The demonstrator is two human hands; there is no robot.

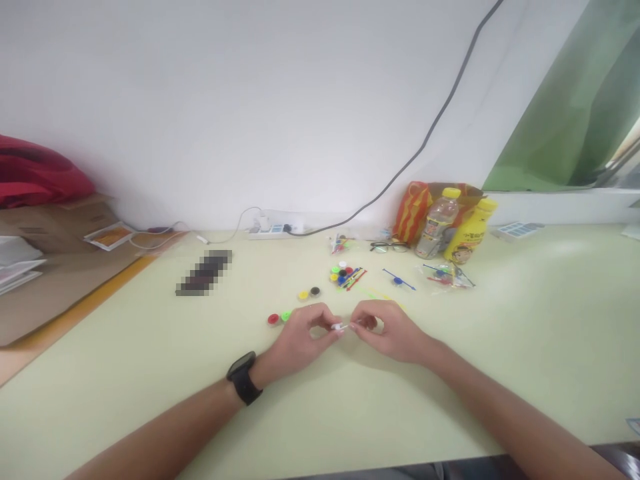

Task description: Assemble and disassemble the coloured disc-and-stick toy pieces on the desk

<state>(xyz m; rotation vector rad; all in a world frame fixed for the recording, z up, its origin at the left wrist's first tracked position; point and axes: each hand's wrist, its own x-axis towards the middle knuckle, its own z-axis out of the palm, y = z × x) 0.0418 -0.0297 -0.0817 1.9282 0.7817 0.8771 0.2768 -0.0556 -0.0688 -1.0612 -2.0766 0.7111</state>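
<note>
A small white plastic piece [339, 327] is pinched between the thumb and fingertips of my left hand [303, 337], which wears a black watch. Close by on the right, my right hand [393, 330] is closed in a pinch at the thin end of that piece; whatever its fingertips hold is too small to make out. Beside my left hand lie a red round cap [273, 319] and a green round cap [285, 316], partly hidden. Beyond are a yellow cap [303, 295] and a black cap [315, 291]. Yellow-green sticks [373, 293] lie behind my right hand.
Farther back sit a pile of coloured caps and arrow-shaped sticks [353, 278], a blue arrow stick [399, 279] and a bag of parts [447, 276]. Glasses [389, 247], a clear bottle [438, 223], a yellow bottle [470, 232] and a power strip [274, 230] stand near the wall.
</note>
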